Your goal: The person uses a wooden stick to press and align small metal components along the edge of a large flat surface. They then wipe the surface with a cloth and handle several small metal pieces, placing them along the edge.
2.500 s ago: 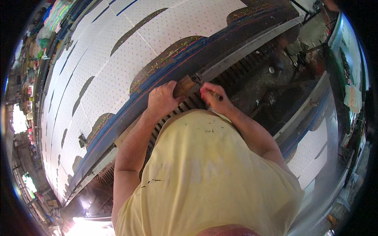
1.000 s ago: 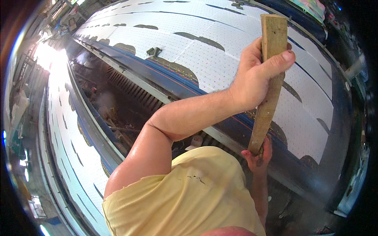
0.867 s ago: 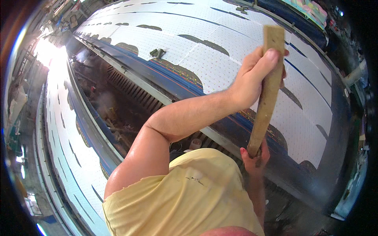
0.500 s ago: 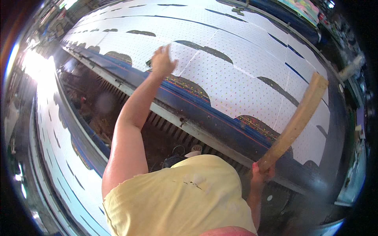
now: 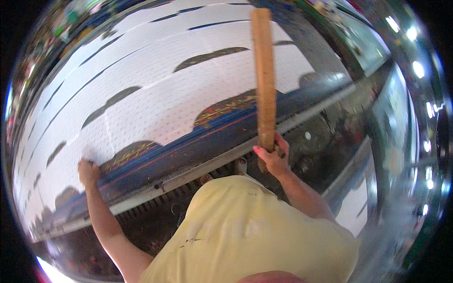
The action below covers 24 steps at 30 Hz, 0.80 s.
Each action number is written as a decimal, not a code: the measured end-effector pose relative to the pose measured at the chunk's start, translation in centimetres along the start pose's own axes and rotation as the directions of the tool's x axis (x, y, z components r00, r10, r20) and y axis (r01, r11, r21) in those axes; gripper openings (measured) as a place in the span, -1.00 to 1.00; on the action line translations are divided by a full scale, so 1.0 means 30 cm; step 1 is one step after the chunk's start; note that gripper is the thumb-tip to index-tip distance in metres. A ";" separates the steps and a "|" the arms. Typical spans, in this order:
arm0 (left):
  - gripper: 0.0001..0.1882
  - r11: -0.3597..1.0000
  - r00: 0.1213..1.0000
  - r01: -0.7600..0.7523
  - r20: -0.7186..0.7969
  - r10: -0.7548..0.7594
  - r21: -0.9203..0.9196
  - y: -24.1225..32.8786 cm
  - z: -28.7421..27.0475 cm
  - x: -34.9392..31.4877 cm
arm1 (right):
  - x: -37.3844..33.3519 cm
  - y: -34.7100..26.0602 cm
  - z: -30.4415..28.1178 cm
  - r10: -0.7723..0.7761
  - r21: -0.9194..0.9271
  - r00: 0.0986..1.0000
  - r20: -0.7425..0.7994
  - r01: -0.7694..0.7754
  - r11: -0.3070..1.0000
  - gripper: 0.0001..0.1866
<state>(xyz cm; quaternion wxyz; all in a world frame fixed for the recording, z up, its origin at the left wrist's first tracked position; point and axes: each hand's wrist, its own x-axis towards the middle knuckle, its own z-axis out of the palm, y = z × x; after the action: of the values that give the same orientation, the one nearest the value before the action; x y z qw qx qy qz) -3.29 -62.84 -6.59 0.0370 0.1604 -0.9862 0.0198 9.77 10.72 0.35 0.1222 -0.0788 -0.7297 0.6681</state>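
A long, squared wooden bar (image 5: 265, 70) stands up from my right hand (image 5: 274, 158), whose fingers are wrapped round its lower end. The bar's upper part rises across the view, in front of the long table. My left hand (image 5: 88, 173) is at the table's near edge, over the white dotted sheet (image 5: 165, 101). Its fingers are blurred, and I cannot tell whether they hold anything. Dark, curved gaps between the white pieces show the table's surface, with coloured flecks near the front edge.
A pale metal rail (image 5: 188, 177) runs along the table's near side, above a dark slatted strip. Another table with white pieces (image 5: 354, 212) stands at the right. Beyond the far edge lies clutter, and bright lamps (image 5: 418, 69) shine at the right.
The view has swung to the right. My left hand has come down to the sheet near the table edge. The wooden bar, still in my right hand, has gone from slanting to nearly upright.
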 end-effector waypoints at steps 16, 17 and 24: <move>-0.74 0.857 0.933 -0.359 -0.167 0.319 -0.369 0.859 -0.237 -0.083 | 0.068 0.135 -0.352 0.131 0.132 0.985 -0.116 -0.116 0.985 -0.50; -0.71 0.823 0.911 -0.411 -0.148 0.384 -0.391 1.012 -0.280 -0.115 | 0.092 0.154 -0.390 0.167 0.142 0.979 -0.116 -0.150 0.978 -0.47; -0.55 0.573 0.626 -0.758 -0.100 0.774 -0.310 2.069 -0.322 -0.257 | 0.277 0.307 -0.739 0.187 0.112 0.979 -0.074 -0.178 0.977 -0.33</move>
<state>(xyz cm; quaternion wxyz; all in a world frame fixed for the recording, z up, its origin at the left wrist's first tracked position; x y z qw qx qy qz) -15.08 -1.10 0.74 0.0276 -0.2894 -0.9477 -0.1315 7.67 35.10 -6.48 0.0948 -0.1672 -0.6773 0.7101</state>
